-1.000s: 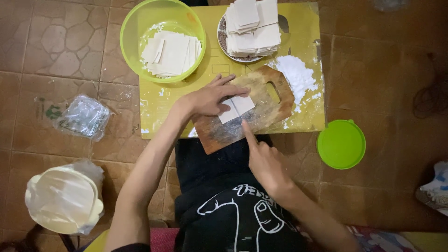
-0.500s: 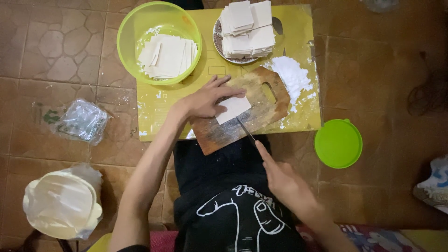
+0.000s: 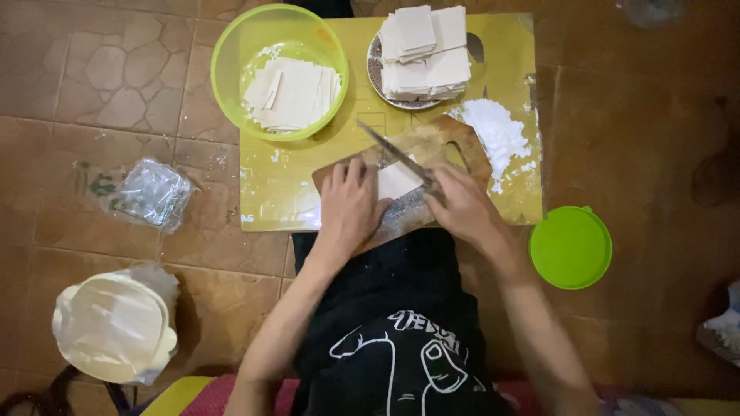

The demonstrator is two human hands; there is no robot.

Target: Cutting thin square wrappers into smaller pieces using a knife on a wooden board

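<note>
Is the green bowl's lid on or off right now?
Off. The green bowl stands open with white sheets inside, and the green lid lies flat on the floor, apart from it.

my left hand (image 3: 351, 204) lies flat, fingers extended forward; my right hand (image 3: 461, 206) is curled closed, both forearms angled inward.

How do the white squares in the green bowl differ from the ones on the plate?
The sheets in the green bowl lie in a low, loose pile; those on the plate sit in taller, neater stacks. The bowl's pile looks wider, the plate's stacks smaller and squarer. Both are thin, white and squarish.
</note>
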